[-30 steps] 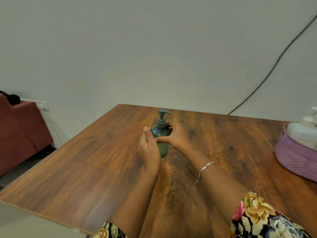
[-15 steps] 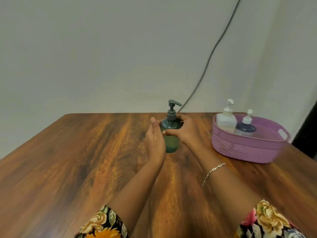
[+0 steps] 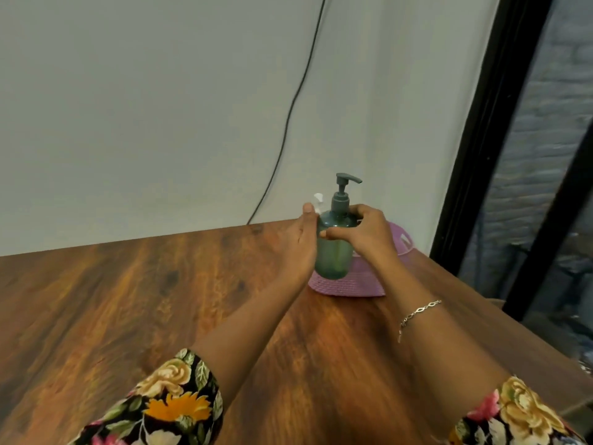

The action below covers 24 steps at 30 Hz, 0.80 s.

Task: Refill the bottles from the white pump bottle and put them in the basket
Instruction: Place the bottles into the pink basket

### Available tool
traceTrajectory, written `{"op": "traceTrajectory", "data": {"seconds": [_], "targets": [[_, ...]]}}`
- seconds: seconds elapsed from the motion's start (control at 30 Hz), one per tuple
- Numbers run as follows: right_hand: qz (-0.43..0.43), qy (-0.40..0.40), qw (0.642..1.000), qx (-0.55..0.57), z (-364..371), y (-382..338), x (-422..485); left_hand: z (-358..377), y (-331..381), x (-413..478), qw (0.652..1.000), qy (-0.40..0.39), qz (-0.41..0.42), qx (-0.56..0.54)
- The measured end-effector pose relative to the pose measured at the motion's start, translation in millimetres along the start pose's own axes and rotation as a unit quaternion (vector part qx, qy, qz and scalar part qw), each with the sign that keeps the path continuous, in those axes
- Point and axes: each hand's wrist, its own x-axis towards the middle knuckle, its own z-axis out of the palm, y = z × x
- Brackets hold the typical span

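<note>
1. The green bottle [image 3: 332, 252] is see-through plastic with a dark pump on top. It looks stiff-walled and smooth, so probably a bit slippery, the more so if any soap has run down the side.
2. Liquid seems to fill much of the body, so I judge it moderately heavy for its size and bottom-weighted. It should be kept upright.
3. The best place to take hold is the shoulder and upper body, where the wall curves in under the collar. The pump head is the wrong place (it can press down and squirt, or unscrew).
4. The right hand [image 3: 365, 232] does just that: its fingers and thumb are curled round the shoulder from the right, gripping firmly.
5. The left hand [image 3: 301, 245] lies flat against the bottle's left side, with the fingers looking straight and pointing up. It steadies rather than clasps.
6. Both forearms reach forward and converge on the bottle, with a bracelet [image 3: 420, 313] on the right wrist.
7. The bottle is held upright and clear of the table [image 3: 128, 300], its base showing against the front wall of the purple basket [image 3: 346, 287]. Whether it is over the rim or just in front I cannot tell.
8. A white pump top [image 3: 318, 198] peeks out behind the left hand.
</note>
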Motion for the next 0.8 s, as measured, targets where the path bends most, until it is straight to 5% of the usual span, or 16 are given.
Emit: {"op": "traceTrajectory", "data": {"seconds": [0.23, 0.8], "targets": [[0.032, 0.042, 0.998, -0.028, -57.6, 16.4, 33.8, 51.4, 13.7, 35.4, 0.991, -0.116, 0.019, 0.059], [0.139, 0.094, 0.982, -0.089, -68.3, 86.7, 97.6, 118.9, -30.4, 72.4, 0.978, -0.183, -0.073, 0.074]]}}
